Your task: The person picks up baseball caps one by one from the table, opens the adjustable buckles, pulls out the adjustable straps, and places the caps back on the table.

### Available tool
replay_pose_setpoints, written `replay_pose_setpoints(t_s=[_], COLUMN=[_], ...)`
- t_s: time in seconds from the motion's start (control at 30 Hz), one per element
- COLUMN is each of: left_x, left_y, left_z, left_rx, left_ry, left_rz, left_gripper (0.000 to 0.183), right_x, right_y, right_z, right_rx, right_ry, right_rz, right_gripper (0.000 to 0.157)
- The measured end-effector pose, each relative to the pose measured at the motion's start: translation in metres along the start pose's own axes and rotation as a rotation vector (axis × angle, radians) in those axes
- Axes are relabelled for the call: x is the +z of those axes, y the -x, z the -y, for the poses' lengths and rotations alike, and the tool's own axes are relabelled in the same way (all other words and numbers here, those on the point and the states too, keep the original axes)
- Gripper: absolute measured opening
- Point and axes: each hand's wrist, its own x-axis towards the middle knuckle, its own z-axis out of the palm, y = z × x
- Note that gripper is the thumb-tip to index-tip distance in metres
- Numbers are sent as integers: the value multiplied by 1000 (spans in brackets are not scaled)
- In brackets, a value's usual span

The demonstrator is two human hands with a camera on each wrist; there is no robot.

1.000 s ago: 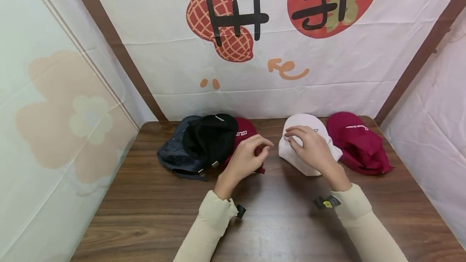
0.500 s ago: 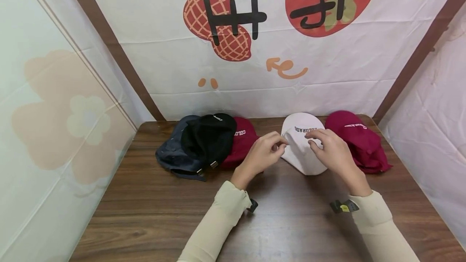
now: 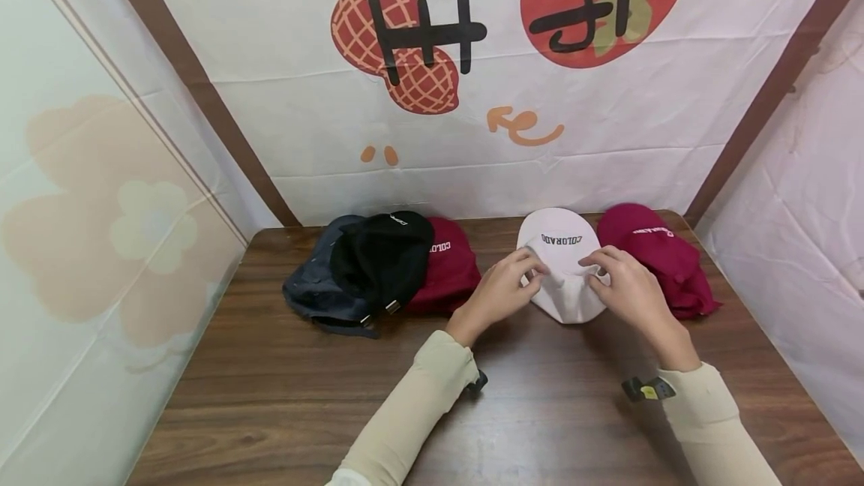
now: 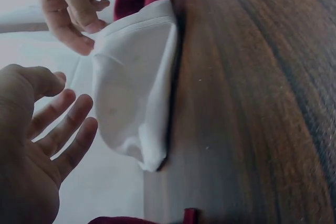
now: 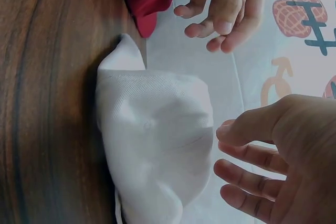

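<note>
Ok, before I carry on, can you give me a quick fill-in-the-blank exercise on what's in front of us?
1. The word printed on the white cap reads ____.
2. In the head view, the maroon cap lies to the ____ of the white cap.
3. The hand nearer the red cap is the person's ____ one.
4. Counting every colour, ____ caps show on the wooden table.

Missing words: COLORADO; right; left; five.

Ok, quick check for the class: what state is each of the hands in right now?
Left hand: open, fingers loosely curved, holding nothing.
Right hand: open, fingertips close to the white cap, holding nothing.
</note>
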Motion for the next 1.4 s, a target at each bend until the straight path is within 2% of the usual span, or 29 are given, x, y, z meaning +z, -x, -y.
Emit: replay_pose_setpoints(t_s=[0.2,0.37,0.6,0.87,1.2,1.4], left_x=[11,20,26,24,13,4], left_y=[-4,-7,-6,-5,1,3], left_z=[2,4,5,5,5,4], left_rx=[-4,-15,-30,-35,-40,-26], left_ry=[-54,-89,-138,-135,-60,-3], left_rz=[4,37,64,8,-79,-113], left_gripper=[26,34,28,14,11,13], right_x=[5,9,11,13,14,11], right_y=[2,2,3,2,2,-1], right_z=[-6,-9,-5,0,7,14], right_rx=[23,35,8,-1,-56,-62], right_ry=[9,12,4,-32,-69,-97], right_rz=[40,77,33,0,-92,-117], right_gripper=[25,24,12,11,13,12])
